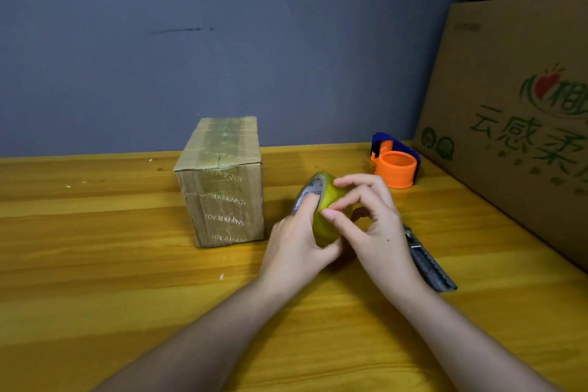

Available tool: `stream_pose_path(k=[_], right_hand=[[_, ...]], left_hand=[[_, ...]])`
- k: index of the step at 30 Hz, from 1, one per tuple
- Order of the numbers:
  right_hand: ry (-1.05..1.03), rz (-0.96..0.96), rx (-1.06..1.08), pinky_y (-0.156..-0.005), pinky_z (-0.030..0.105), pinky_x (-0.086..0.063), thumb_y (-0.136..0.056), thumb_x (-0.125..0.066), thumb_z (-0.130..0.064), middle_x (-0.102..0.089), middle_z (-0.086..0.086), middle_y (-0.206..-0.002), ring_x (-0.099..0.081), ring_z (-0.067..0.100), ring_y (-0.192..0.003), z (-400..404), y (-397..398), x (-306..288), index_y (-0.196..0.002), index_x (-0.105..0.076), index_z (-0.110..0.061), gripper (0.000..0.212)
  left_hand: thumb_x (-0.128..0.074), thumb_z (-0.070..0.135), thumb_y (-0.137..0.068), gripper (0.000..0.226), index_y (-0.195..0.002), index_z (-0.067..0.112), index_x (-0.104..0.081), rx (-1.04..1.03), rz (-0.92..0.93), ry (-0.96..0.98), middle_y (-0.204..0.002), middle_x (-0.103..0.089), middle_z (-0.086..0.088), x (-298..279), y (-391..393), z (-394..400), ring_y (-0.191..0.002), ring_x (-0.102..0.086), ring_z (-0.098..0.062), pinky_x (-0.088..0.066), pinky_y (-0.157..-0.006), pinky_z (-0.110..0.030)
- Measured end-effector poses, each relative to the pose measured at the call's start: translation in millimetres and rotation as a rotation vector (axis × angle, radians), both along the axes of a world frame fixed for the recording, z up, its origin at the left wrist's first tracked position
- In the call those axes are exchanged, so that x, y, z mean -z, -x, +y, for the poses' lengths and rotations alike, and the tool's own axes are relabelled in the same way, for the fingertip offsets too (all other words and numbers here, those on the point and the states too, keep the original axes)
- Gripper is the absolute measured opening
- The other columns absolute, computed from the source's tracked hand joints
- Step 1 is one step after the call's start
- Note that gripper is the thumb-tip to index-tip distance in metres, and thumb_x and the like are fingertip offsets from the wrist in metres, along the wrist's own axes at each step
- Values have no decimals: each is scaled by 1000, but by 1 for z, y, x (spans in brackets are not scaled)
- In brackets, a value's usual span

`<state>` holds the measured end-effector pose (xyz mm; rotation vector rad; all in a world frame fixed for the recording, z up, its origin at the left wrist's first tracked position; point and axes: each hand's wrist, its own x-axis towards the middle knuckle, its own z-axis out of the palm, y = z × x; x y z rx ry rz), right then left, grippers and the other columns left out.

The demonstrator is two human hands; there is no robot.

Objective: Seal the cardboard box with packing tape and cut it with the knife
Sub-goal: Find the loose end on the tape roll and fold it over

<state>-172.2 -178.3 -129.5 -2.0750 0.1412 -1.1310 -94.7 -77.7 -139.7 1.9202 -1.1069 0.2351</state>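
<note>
Two big printed cartons (pixel 515 124) are stacked way off to the right of the right hand, one on top of the other, running out of frame. They sit on one wooden table (pixel 95 280) that takes up the whole lower part of the view, under both forearms.

One cardboard box (pixel 222 188) stands upright just left of the left hand, not touching it. Its long axis runs away from the person toward the grey wall (pixel 222 25), with a short end face turned to the camera. It's already got strips of clear tape along the top and over that end face, with printed lettering showing through.

One orange and blue tape dispenser (pixel 395 161) sits beyond the right hand, near the cartons, and there's no roll in it.

One utility knife (pixel 428 259) lies flat on the table, partly tucked under the right wrist. Long axis goes diagonally, the far end hidden under the hand and the other end pointing toward the near right.

One roll of packing tape (pixel 323 210) is held up between both hands, standing on edge with its open core facing left toward the box. The left hand (pixel 299 245) grips it from below and the side, a finger lying across the core. The right hand (pixel 369 219) has its fingers curled, fingertips picking at the outer face of the roll.
</note>
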Motion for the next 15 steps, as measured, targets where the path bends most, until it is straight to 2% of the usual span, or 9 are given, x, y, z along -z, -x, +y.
stream_pose_path(k=[3,6,10,15], right_hand=[[44,-51,19,-87,35,-48,-80,-68,-29,-57,-11,-112,-53,8,-111,2,0,1,-94,-65,-22,16],[90,-54,32,-88,33,-48,-81,-68,-29,-57,-11,-114,-53,7,-112,1,1,1,-108,-65,-25,28],[108,-69,37,-91,28,-46,-81,-69,-27,-59,-8,-113,-54,9,-112,1,1,2,-99,-69,-22,19],[102,-7,6,-83,14,-43,-80,-68,-29,-55,-14,-112,-52,7,-111,-1,1,-3,-92,-67,-24,12]], left_hand=[[-63,34,-69,35,-96,23,-43,5,23,33,-79,-65,-1,0,0,0,-72,-63,-29,-50,-62,-41],[-62,34,-69,35,-96,25,-42,22,24,52,-78,-65,0,1,0,0,-71,-63,-27,-50,-62,-41],[-61,36,-68,36,-96,25,-41,16,11,57,-76,-64,-3,2,0,-1,-71,-62,-30,-50,-62,-42],[-65,36,-70,38,-97,21,-43,9,-18,31,-78,-65,-3,3,-2,-1,-72,-62,-31,-50,-62,-42]])
